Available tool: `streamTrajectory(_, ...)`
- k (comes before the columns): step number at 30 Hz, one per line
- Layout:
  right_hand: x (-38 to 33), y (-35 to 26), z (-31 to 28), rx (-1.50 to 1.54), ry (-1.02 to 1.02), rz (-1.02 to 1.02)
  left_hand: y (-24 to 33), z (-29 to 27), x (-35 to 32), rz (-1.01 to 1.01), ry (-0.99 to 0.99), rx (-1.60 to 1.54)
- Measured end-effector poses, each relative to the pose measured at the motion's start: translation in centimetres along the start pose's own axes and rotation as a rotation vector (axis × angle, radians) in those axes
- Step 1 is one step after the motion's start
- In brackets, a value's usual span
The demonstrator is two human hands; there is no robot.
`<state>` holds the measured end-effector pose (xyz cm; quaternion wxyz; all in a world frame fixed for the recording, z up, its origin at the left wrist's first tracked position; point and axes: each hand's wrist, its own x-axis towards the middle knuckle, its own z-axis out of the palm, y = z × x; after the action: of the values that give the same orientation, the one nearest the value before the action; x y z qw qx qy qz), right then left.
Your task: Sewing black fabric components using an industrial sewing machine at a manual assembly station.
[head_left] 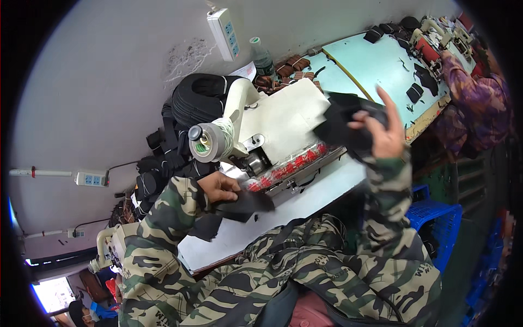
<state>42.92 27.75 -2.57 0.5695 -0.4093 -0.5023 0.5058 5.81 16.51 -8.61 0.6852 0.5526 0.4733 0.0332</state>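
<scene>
My left hand [219, 187] is closed on a dark fabric piece [246, 206], which hangs over the white table edge in front of the sewing machine. A second dark flap [206, 226] shows below it. My right hand [385, 131] is raised at the machine's right end, index finger stretched up and the other fingers apart and partly bent. Black fabric pieces [340, 121] lie behind and beside that hand; blur hides whether it touches them. Between my hands stands the cream sewing machine [291, 117] with a thread-wound wheel [210, 141] and a red-marked front edge.
Black bundles [199, 101] are heaped behind the machine, near a plastic bottle [262, 57] and a power strip [223, 34]. A pale blue table [359, 60] holds black scraps. A person in a purple patterned sleeve [471, 92] works at far right. A blue crate [436, 215] stands below.
</scene>
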Motion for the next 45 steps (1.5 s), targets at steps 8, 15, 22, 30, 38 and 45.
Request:
streamTrajectory(8, -11.8, 10.7, 4.6, -0.005, -0.482, 0.681, -0.4, 1.8, 2.4, 0.17, 0.097, -0.28)
streamTrajectory(15, -12.0, 10.2, 8.0, -0.298, -0.323, 0.417, -3.1, -1.1, 2.4, 0.019, 0.042, -0.079)
streamTrajectory(22, -13.0, 10.2, 9.2, -0.288, -0.381, 0.584, 0.3, -1.6, 3.4, -0.302, 0.359, -0.133)
streamTrajectory(30, -11.3, 9.0, 6.4, -0.582, -0.276, 0.173, 0.7, -1.0, 4.4, -0.244, 0.488, -0.103)
streamTrajectory(38, -3.5, 7.3, 12.6, -1.03, -0.64, -0.167, -0.7, -1.3, 4.0, -0.211, 0.544, -0.084)
streamTrajectory(45, -0.4, 10.1, 15.2, -0.982, -0.781, 0.072, -0.6, -0.8, 4.4, -0.192, 0.543, -0.061)
